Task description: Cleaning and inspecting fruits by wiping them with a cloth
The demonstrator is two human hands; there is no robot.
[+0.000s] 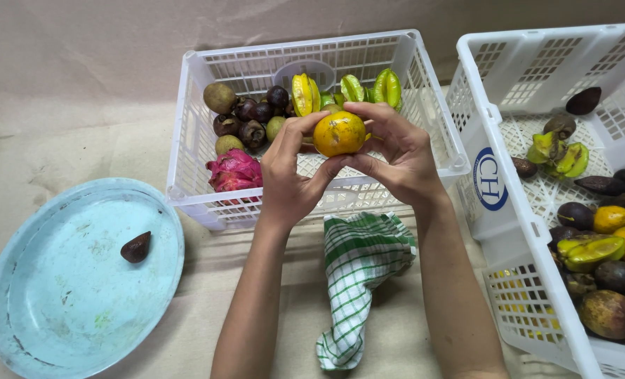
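Far left, on the beige cloth: a pale blue round tray (60, 309), scuffed, holding one small dark pointed fruit (136, 247) near its right rim. Nothing else on it.

Next right, a white slotted crate (193, 140). Contents along its far and left side: a pink dragon fruit (234, 170) at the near left corner, dark mangosteens (253, 121) clustered behind it, a brownish round fruit (220, 97) at the back, yellow-green star fruits (344, 90) standing on edge along the back wall.

Centre, above that crate's near edge: the left hand (290, 175) and right hand (400, 154) meet around an orange citrus fruit (339, 133). Both are closed on it with fingertips and thumbs, left from below and the side, right over the top and far side. The fruit is lifted clear of the crate, close to eye line; the fingertip grip leaves most of the peel exposed, which looks like a hold suited to turning and looking it over.

Below the hands, a green-and-white checked cloth (358, 281) lies crumpled on the beige cover, between the forearms, within easy reach.

Right: a second white crate (537, 245), mixed fruit inside — dark oval fruits (601, 184), cut green star fruit pieces (558, 151), orange citrus (614, 219), some blemished pieces toward the near corner.
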